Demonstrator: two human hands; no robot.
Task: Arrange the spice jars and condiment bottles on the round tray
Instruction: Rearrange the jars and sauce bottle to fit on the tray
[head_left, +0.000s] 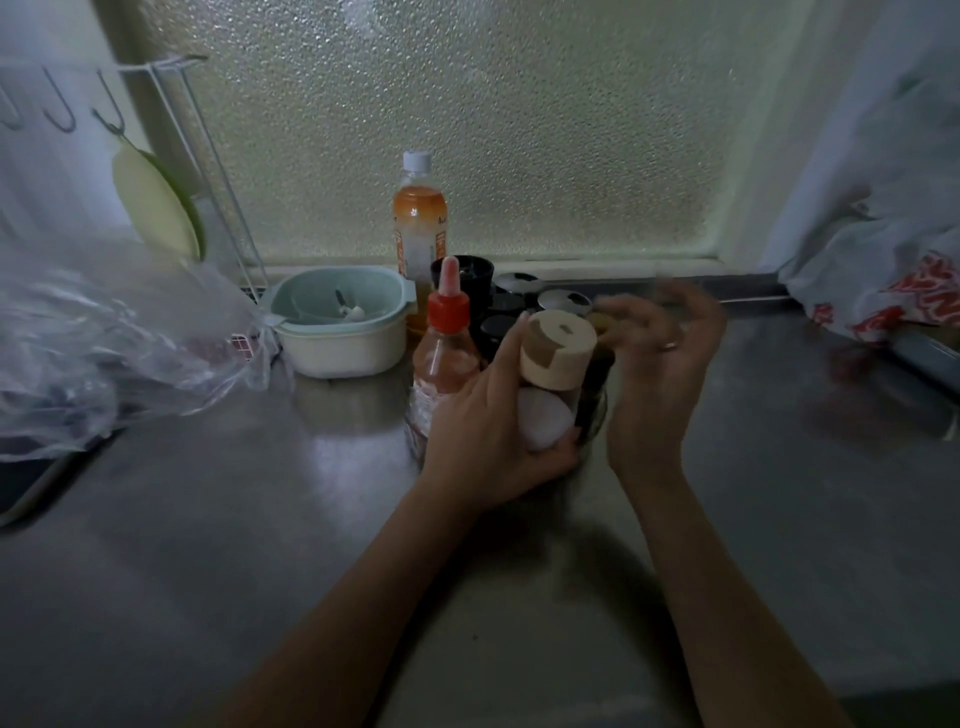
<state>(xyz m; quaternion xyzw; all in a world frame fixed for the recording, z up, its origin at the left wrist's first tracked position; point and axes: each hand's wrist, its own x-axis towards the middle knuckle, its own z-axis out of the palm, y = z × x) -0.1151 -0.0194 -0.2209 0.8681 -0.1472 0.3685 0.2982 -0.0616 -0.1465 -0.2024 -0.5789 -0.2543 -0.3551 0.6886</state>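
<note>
My left hand (488, 421) grips a jar with a beige wooden-looking cap (557, 347) and white contents, held at the near side of the round clear tray (597, 415). A squeeze bottle with a red nozzle cap (448, 343) stands at the tray's left. Several dark jars with black or metal lids (511, 296) crowd the tray's back. A tall orange bottle with a white cap (420, 223) rises behind them. My right hand (660, 364) is blurred, fingers spread, beside the tray's right side; whether it touches anything I cannot tell.
A pale green and white lidded bowl (343, 322) sits left of the tray. A crumpled clear plastic bag (104, 343) lies at the far left, below a white wire rack (208, 156). A white and red bag (893, 291) lies at the right. Frosted window behind.
</note>
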